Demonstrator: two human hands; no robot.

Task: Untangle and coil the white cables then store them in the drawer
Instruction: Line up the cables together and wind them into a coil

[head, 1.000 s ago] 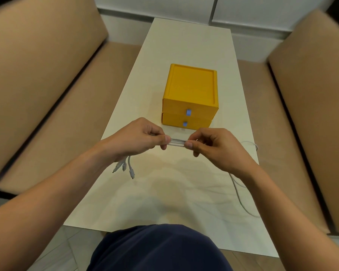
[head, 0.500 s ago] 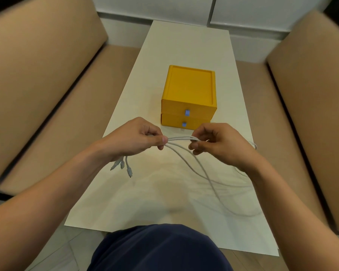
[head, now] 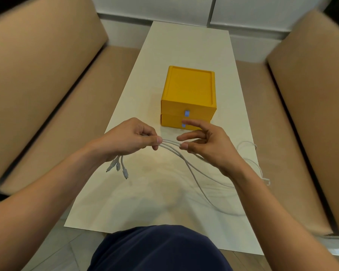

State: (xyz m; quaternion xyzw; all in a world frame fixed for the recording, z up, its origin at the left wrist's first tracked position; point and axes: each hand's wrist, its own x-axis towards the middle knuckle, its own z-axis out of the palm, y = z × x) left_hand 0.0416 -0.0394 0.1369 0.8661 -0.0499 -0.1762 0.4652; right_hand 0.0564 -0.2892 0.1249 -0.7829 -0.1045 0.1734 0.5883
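A yellow two-drawer unit [head: 188,90] is set on the tabletop [head: 186,47], roughly at its middle, with its front turned toward the person. The upper drawer [head: 196,112] and the lower drawer [head: 170,122] are both pushed in, each marked by a small blue pull tab, so nothing of their contents can be seen. None of the cables is stored inside.

The white cables [head: 192,170] are held in the air just in front of the unit. They are gripped as a bundle by the left hand [head: 129,139], pinched between thumb and curled forefinger, and three connector ends [head: 118,166] are left hanging below that hand. The right hand [head: 207,145] is kept loose just beside it, its fingers spread and mostly straight. The strands are touched by its thumb tip, but no firm pinch is shown. From there the cables are draped down and to the right over the tabletop, where a loop and another connector [head: 266,180] are seen near the right edge.

The tabletop is long, narrow and cream-coloured. It is flanked by tan upholstered benches, one on the left [head: 39,79] and one on the right [head: 309,98]. White panelling [head: 164,8] is seen at the far end, and pale flooring [head: 47,243] at the near left. A dark blue garment [head: 159,249] is seen at the bottom.
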